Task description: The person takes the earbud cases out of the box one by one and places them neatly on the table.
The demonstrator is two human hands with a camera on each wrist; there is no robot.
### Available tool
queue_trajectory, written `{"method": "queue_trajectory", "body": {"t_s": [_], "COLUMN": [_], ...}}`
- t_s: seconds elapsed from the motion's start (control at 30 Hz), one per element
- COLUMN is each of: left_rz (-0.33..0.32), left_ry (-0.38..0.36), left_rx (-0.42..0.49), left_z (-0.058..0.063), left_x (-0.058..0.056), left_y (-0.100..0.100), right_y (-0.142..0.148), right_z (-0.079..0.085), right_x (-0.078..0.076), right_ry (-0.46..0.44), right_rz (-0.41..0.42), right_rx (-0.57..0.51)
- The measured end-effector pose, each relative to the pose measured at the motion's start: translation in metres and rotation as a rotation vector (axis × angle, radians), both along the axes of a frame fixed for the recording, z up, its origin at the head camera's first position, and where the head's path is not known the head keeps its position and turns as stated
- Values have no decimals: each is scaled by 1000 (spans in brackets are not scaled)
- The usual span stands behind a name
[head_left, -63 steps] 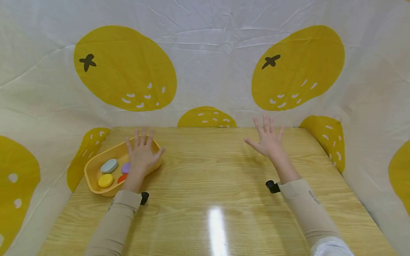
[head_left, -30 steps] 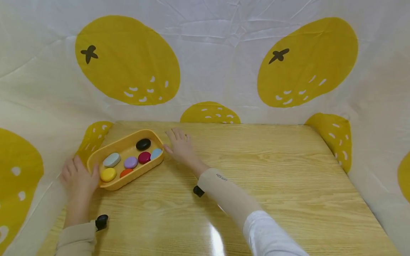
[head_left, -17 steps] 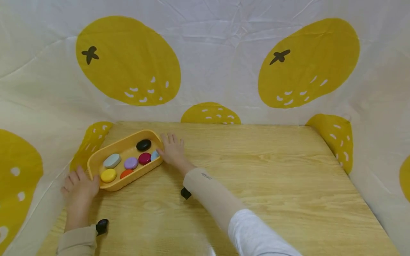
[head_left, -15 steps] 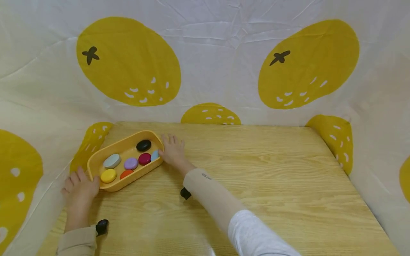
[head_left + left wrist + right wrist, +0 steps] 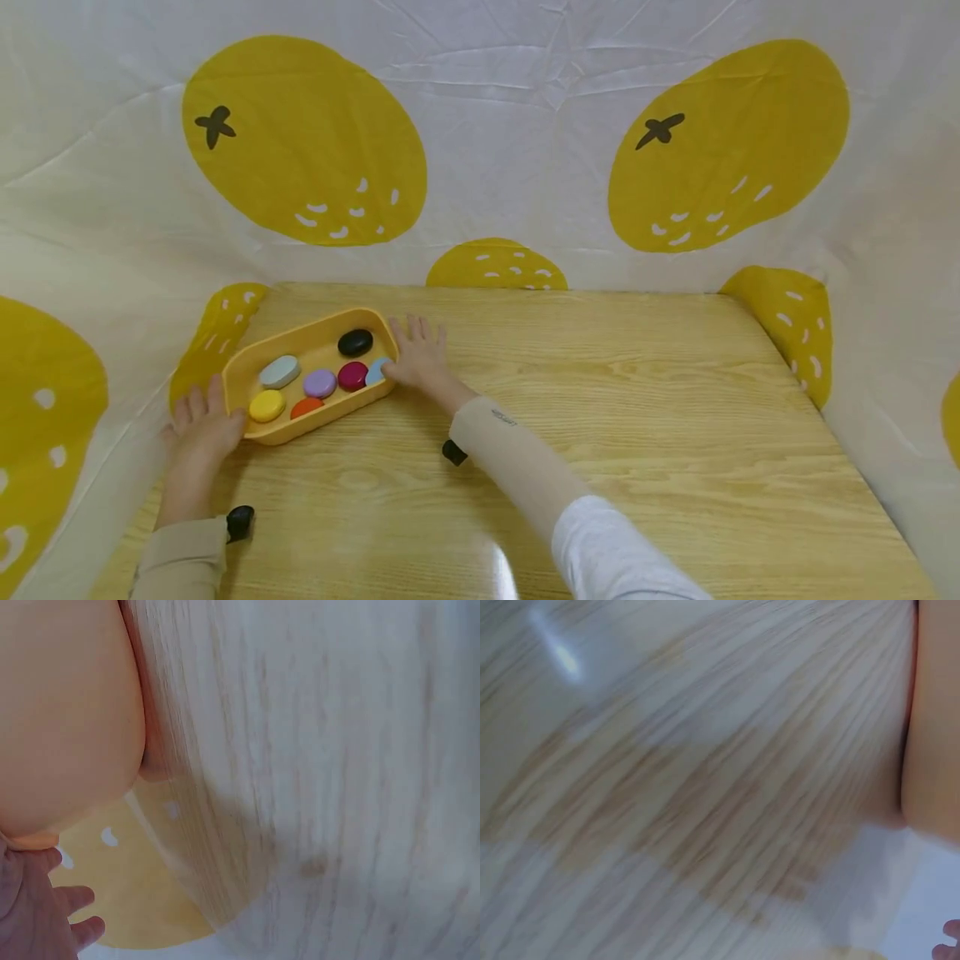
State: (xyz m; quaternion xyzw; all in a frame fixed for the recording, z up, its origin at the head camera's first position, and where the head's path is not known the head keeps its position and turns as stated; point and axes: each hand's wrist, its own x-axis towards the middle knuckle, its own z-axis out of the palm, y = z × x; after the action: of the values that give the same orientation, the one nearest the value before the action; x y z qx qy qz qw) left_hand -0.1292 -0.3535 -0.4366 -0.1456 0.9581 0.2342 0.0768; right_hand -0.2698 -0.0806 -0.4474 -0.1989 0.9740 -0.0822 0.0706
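A yellow-orange oblong tray (image 5: pixel 307 427) sits at the back left of the table, set at a slant. Smooth rounded pieces lie in it: black (image 5: pixel 355 342), grey (image 5: pixel 280 372), lilac (image 5: pixel 320 383), dark red (image 5: pixel 352 376), light blue (image 5: pixel 377 372), yellow (image 5: pixel 267 406) and orange-red (image 5: pixel 307 407). My left hand (image 5: pixel 204 433) touches the tray's left end, thumb at the rim, fingers spread. At the right end, my right hand (image 5: pixel 422 360) presses with its thumb over the rim and fingers extended. Both wrist views catch the tray's outer wall (image 5: pixel 67 712) and a few fingertips (image 5: pixel 946 951).
Pale wood table (image 5: pixel 637 433) runs under everything, with a bright glare spot near the front. A white cloth (image 5: pixel 517 150) printed with large yellow fruit hangs behind and along both sides. Black wrist mounts (image 5: pixel 240 522) stick out from the sleeves.
Both hands were first spread above the table, then came to the tray's two ends. Over the last half second the tray and both hands have shifted slightly right.
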Motion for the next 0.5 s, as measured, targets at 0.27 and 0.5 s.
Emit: {"method": "queue_trajectory", "body": {"t_s": [0.27, 0.5], "left_rz": [-87, -151], "left_ry": [20, 32], "left_rx": [-1, -62], "left_z": [-5, -4], "left_x": [-8, -15], "left_y": [3, 17], "right_y": [22, 43], "right_z": [0, 3], "right_x": [19, 38], "right_ry": [-28, 0], "right_rz": [2, -24], "right_rx": [-9, 9]}}
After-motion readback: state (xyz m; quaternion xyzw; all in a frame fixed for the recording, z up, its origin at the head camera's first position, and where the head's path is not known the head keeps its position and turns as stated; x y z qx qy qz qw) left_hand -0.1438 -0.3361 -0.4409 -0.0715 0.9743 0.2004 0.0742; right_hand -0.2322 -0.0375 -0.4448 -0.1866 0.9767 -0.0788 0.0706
